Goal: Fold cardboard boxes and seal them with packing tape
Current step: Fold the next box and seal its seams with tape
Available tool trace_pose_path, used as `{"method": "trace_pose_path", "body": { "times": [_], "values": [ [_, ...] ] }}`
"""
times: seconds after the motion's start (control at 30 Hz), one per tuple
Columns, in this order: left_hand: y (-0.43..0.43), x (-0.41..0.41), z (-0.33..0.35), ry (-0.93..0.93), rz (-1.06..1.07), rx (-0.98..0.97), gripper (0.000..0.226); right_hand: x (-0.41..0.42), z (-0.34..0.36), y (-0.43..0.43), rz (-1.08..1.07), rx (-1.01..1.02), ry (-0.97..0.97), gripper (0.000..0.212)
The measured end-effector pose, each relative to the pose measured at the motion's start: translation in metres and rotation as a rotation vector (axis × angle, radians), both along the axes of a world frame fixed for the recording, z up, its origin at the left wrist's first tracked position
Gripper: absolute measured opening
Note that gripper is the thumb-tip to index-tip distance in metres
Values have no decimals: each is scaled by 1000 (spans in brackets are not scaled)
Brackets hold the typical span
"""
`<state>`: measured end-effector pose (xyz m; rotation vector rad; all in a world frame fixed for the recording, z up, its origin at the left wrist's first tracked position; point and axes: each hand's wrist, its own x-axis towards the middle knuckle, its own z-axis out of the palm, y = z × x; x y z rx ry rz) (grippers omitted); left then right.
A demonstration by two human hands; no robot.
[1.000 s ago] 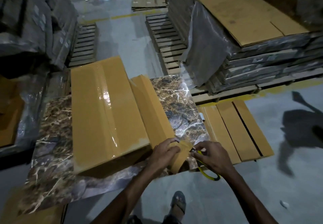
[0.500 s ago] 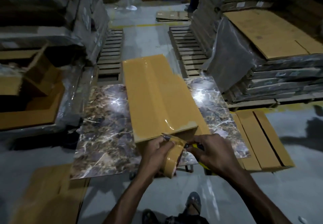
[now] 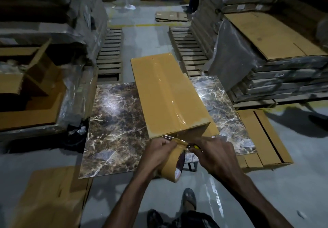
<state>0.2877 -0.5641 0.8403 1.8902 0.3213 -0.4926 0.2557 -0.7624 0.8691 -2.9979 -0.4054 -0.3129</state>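
A long closed cardboard box (image 3: 165,92) lies on a marble-patterned table top (image 3: 113,121), with glossy clear tape running along its top seam and over its near end. My left hand (image 3: 158,154) grips a brown roll of packing tape (image 3: 173,165) just below the box's near edge. A strip of tape stretches from the roll up to the box. My right hand (image 3: 213,154) holds a yellow-handled cutter (image 3: 194,146) with its tip against that strip, right beside the roll.
Flat cardboard sheets lie on the floor at the lower left (image 3: 51,195) and to the right of the table (image 3: 262,139). Wrapped stacks on pallets (image 3: 266,64) stand at the right and left. An open carton (image 3: 26,89) sits at the left. My sandalled foot (image 3: 189,199) is below.
The view has swung so the box now points away from me. Both hands stay at its near end with the roll and the cutter, and the roll hangs lower on the stretched tape.
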Motion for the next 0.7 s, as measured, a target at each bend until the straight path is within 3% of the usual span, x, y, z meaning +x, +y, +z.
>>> {"method": "trace_pose_path", "body": {
  "times": [0.27,0.57,0.7],
  "values": [
    [-13,12,8,32,52,-61,18,1,2,-9,-45,2,-95,19],
    [-51,24,21,-75,147,-121,19,26,-8,-35,-80,65,-132,23],
    [-60,27,24,-111,129,-64,15,50,-24,-71,-212,111,-90,10]
  ]
}}
